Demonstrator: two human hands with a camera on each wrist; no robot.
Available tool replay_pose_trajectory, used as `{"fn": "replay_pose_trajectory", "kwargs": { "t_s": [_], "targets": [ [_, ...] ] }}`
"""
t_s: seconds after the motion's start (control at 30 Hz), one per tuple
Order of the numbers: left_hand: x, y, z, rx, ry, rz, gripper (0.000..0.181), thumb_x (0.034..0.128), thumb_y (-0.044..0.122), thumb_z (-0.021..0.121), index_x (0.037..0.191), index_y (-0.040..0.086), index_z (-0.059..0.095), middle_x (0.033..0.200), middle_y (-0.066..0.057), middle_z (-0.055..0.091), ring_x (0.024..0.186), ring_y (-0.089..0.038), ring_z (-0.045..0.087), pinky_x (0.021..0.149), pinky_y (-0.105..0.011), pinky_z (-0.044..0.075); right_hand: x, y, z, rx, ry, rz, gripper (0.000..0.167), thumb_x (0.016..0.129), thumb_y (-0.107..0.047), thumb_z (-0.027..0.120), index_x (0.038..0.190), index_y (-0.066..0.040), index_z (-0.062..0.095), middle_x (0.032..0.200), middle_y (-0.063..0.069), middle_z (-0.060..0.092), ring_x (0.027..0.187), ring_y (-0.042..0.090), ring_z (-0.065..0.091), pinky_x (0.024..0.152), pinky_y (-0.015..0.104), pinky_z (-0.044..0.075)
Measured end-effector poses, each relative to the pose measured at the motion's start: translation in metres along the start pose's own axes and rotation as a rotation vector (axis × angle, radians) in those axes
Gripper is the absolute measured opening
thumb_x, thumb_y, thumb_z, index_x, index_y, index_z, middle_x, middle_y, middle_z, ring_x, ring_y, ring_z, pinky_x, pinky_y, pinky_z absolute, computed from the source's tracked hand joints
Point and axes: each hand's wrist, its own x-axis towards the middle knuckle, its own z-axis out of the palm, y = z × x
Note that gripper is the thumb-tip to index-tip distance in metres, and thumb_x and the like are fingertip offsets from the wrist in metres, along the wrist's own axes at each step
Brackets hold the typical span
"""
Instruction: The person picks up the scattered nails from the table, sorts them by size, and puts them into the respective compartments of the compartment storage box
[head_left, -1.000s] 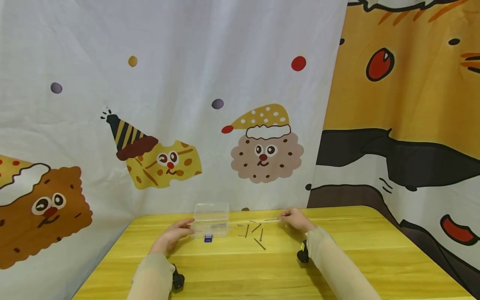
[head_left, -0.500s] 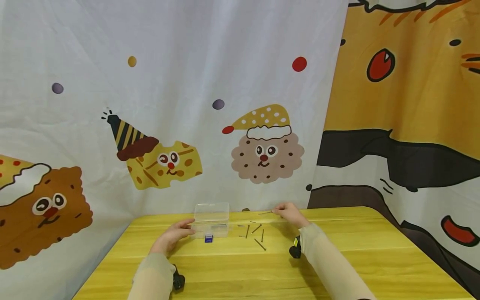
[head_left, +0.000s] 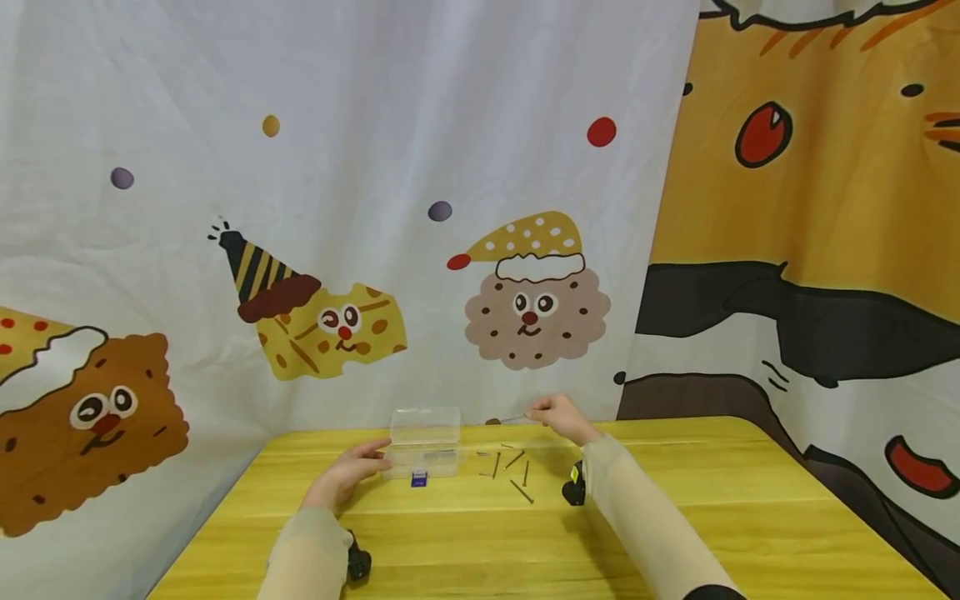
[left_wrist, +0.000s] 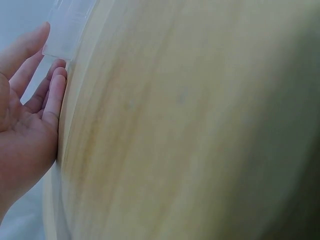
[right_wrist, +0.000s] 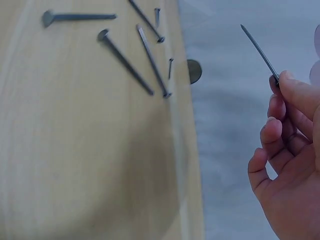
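Observation:
In the head view my right hand (head_left: 561,418) is raised above the table's back edge and pinches a nail (right_wrist: 259,51) near its head. Its thin pointed shaft sticks out to the left, away from the fingertips. My left hand (head_left: 352,471) rests against the left side of a clear plastic box (head_left: 405,465), thumb and fingers extended and touching it. The box's lid (head_left: 425,425) stands raised at the back. A blue latch (head_left: 418,479) is at its front. Some thin pieces show faintly inside; I cannot tell what they are.
Several loose nails of different sizes, such as a large nail (head_left: 522,492) and a small nail (right_wrist: 170,69), lie right of the box on the wooden table (head_left: 465,546). A printed cloth (head_left: 360,150) hangs right behind the table's back edge.
My right hand has lifted the nail off the table and carried it leftward and up, nearer the box. The left hand stays at the box's side.

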Motion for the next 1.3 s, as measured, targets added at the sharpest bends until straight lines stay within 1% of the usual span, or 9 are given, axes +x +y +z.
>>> {"fn": "replay_pose_trajectory", "kwargs": {
  "t_s": [0.1, 0.2, 0.27, 0.47, 0.57, 0.73, 0.97, 1.13, 1.3],
  "targets": [
    [-0.001, -0.001, -0.002, 0.008, 0.008, -0.001, 0.059, 0.0879, 0.008, 0.069, 0.142, 0.0, 0.047, 0.126, -0.023, 0.051, 0.116, -0.035, 0.046, 0.104, -0.055, 0.033, 0.004, -0.009, 0.003, -0.006, -0.008, -0.016, 0.027, 0.096, -0.019, 0.062, 0.072, -0.006, 0.066, 0.072, 0.0, 0.056, 0.062, 0.019, 0.046, 0.065, 0.034, 0.046],
    [0.0, -0.002, -0.003, 0.017, 0.007, 0.004, 0.06, 0.0879, 0.009, 0.07, 0.142, 0.0, 0.047, 0.128, -0.025, 0.05, 0.118, -0.037, 0.045, 0.104, -0.056, 0.032, 0.008, -0.018, 0.007, -0.001, -0.017, -0.032, 0.018, 0.096, -0.015, 0.061, 0.09, -0.005, 0.074, 0.094, 0.005, 0.067, 0.084, 0.027, 0.058, 0.076, 0.04, 0.051],
    [0.0, -0.003, -0.004, 0.019, 0.005, 0.005, 0.059, 0.088, 0.009, 0.07, 0.142, 0.0, 0.047, 0.13, -0.026, 0.049, 0.119, -0.038, 0.045, 0.104, -0.055, 0.033, 0.01, -0.023, 0.01, 0.007, -0.033, -0.034, 0.018, 0.097, -0.014, 0.06, 0.092, -0.004, 0.074, 0.097, 0.007, 0.067, 0.087, 0.029, 0.059, 0.078, 0.041, 0.051],
    [0.001, -0.002, -0.004, 0.008, 0.0, 0.004, 0.058, 0.0887, 0.01, 0.069, 0.142, 0.001, 0.047, 0.132, -0.026, 0.047, 0.122, -0.039, 0.043, 0.105, -0.054, 0.033, 0.02, -0.032, 0.023, 0.023, -0.074, -0.055, 0.02, 0.096, -0.015, 0.061, 0.087, -0.001, 0.073, 0.086, 0.007, 0.063, 0.066, 0.014, 0.046, 0.07, 0.04, 0.049],
    [0.0, -0.003, -0.004, 0.001, 0.011, 0.001, 0.058, 0.0884, 0.009, 0.069, 0.142, 0.001, 0.048, 0.131, -0.025, 0.048, 0.12, -0.037, 0.045, 0.105, -0.054, 0.033, 0.026, -0.035, 0.03, 0.02, -0.094, -0.082, 0.02, 0.096, -0.015, 0.061, 0.087, -0.002, 0.074, 0.079, 0.006, 0.062, 0.06, 0.013, 0.042, 0.068, 0.041, 0.049],
    [-0.001, -0.004, -0.005, 0.003, 0.026, -0.006, 0.058, 0.0875, 0.008, 0.07, 0.141, 0.001, 0.049, 0.129, -0.024, 0.05, 0.118, -0.036, 0.047, 0.103, -0.053, 0.035, 0.033, -0.043, 0.041, 0.003, -0.122, -0.102, 0.022, 0.097, -0.014, 0.059, 0.081, -0.007, 0.072, 0.065, 0.002, 0.054, 0.052, 0.013, 0.036, 0.06, 0.031, 0.043],
    [-0.003, -0.003, -0.006, -0.012, 0.02, -0.002, 0.058, 0.0874, 0.007, 0.069, 0.141, -0.001, 0.048, 0.129, -0.025, 0.049, 0.118, -0.037, 0.046, 0.104, -0.053, 0.035, 0.035, -0.055, 0.055, -0.009, -0.141, -0.083, 0.019, 0.096, -0.01, 0.06, 0.094, 0.003, 0.073, 0.087, 0.013, 0.066, 0.053, 0.012, 0.037, 0.062, 0.034, 0.046],
    [-0.002, -0.003, -0.002, -0.012, 0.01, 0.006, 0.057, 0.0877, 0.007, 0.069, 0.14, 0.0, 0.049, 0.13, -0.024, 0.049, 0.121, -0.04, 0.044, 0.105, -0.055, 0.033, 0.039, -0.054, 0.063, -0.041, -0.158, -0.121, 0.027, 0.096, -0.01, 0.06, 0.071, -0.003, 0.067, 0.058, 0.002, 0.048, 0.046, 0.01, 0.022, 0.059, 0.027, 0.038],
    [0.0, -0.003, 0.001, 0.008, 0.008, 0.007, 0.056, 0.0875, 0.008, 0.069, 0.14, 0.001, 0.05, 0.128, -0.023, 0.05, 0.121, -0.04, 0.045, 0.105, -0.056, 0.033, 0.038, -0.055, 0.071, -0.035, -0.141, -0.128, 0.02, 0.095, -0.007, 0.061, 0.081, 0.0, 0.073, 0.055, -0.007, 0.04, 0.045, 0.01, 0.021, 0.053, 0.027, 0.034]
  ]
}}
